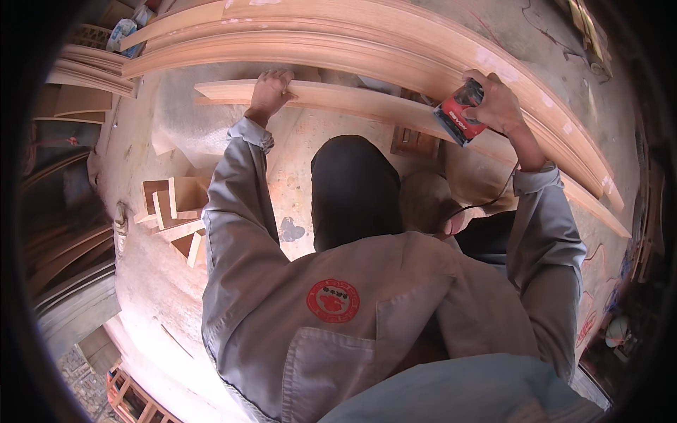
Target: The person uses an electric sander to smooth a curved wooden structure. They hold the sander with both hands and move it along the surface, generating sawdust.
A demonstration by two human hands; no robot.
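Note:
A long, pale wooden board (352,99) lies crosswise in front of me. Near its left end my left hand (271,93) is closed over it, the fingers curled across the far edge. Toward its right part, my right hand (499,106) grips a red and black power sander (460,118), fingers wrapped over the top. The sander rests at the board, tilted a little; its underside is hidden. A dark cord (486,204) runs from near my right wrist down toward my legs.
Beyond the board, several long moulded wooden strips (303,53) lie side by side. Wood offcuts (173,208) are piled on the floor at left. More planks (92,70) are stacked at far left, and a wooden frame (137,398) stands at lower left.

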